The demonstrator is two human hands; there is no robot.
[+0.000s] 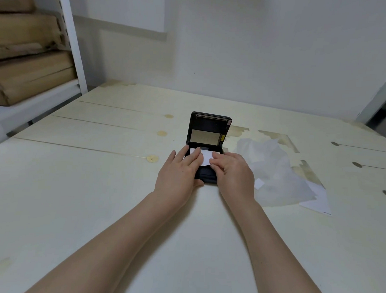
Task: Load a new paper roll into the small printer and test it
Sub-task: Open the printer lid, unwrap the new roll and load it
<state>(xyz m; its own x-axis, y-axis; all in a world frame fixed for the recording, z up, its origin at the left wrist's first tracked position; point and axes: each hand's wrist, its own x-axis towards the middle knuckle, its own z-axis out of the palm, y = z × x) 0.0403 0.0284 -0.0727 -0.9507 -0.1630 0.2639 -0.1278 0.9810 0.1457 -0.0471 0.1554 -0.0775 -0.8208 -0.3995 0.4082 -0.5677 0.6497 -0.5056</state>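
Note:
A small black printer [207, 133] sits mid-table with its lid standing open toward the far side. White paper from the roll [206, 158] lies across the open compartment, its loose end curling toward me. My left hand [180, 170] rests on the printer's left side, fingers flat on the paper and thumb at the front edge. My right hand [233, 170] covers the right side, fingertips pressing the paper's right edge. The roll itself is mostly hidden under my fingers.
Crumpled clear plastic wrapping [272, 172] and a white paper sheet [318, 200] lie just right of the printer. A white shelf post [70, 39] with cardboard boxes [30, 57] stands at the left. The pale wooden table [97, 186] meets a white wall behind.

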